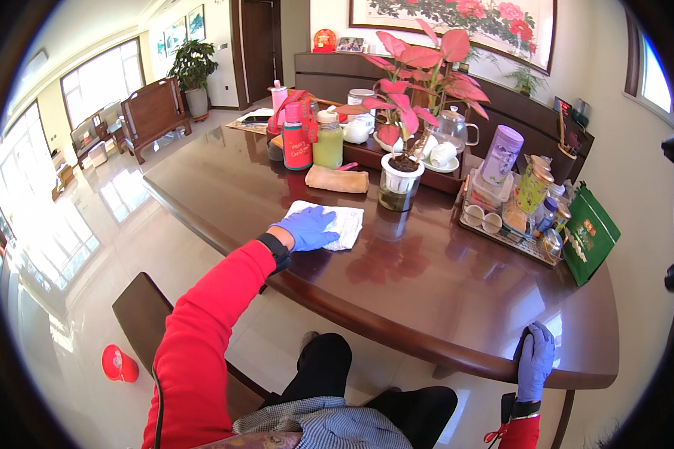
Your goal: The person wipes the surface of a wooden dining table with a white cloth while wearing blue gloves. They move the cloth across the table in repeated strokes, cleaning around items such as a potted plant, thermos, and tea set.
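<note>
My left hand (308, 228), in a blue-violet glove, lies flat with its fingers stretched over a folded white cloth (344, 227) on the glossy dark wooden table (442, 288). Just beyond it are a rolled tan cloth (337, 179) and a potted plant (401, 182) with pink leaves, its white and clear pot standing on the tabletop. At the near right edge of the table rests my right hand (535, 359), gloved alike. Its fingers lie extended over the edge, and I see nothing held in them.
A red bottle (297, 142) and a green-filled jar (327, 140) stand behind the tan cloth. To the right, a tray (505, 238) carries cups and containers beside a green bag (590, 236). A chair (144, 314) and red bucket (120, 364) are at lower left.
</note>
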A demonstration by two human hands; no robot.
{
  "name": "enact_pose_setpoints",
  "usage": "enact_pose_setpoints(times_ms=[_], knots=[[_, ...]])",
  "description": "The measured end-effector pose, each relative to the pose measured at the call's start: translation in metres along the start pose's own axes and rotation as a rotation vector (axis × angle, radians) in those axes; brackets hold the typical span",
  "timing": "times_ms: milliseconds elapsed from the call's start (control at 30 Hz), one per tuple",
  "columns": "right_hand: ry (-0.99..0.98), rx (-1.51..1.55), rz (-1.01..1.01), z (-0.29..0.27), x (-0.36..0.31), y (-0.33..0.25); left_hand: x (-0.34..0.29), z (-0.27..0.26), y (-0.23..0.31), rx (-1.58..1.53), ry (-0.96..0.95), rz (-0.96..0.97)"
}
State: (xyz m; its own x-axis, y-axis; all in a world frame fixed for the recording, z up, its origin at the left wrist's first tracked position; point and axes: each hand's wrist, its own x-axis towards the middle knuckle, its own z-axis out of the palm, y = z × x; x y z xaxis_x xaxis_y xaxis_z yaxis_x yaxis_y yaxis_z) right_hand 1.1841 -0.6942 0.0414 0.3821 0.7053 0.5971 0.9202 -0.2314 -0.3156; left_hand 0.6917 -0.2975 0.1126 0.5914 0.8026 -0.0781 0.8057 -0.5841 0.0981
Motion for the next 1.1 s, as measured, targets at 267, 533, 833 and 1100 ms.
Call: enact_pose_setpoints(times_ms=[267,533,833,1100], knots=[[-0.008,0.011,0.029,0.004,-0.003,0.007,-0.031,-0.010,-0.121,-0.011,0.004,-0.373],[-0.008,-0.006,0.012,0.004,-0.002,0.013,-0.013,-0.006,-0.189,0.005,0.004,-0.438],[-0.008,0.042,-0.003,0.006,-0.003,0.018,0.013,-0.002,-0.133,0.019,-0.015,-0.167],[-0.002,0.044,0.020,0.007,-0.003,0.015,-0.022,-0.001,-0.125,-0.012,0.013,-0.111]])
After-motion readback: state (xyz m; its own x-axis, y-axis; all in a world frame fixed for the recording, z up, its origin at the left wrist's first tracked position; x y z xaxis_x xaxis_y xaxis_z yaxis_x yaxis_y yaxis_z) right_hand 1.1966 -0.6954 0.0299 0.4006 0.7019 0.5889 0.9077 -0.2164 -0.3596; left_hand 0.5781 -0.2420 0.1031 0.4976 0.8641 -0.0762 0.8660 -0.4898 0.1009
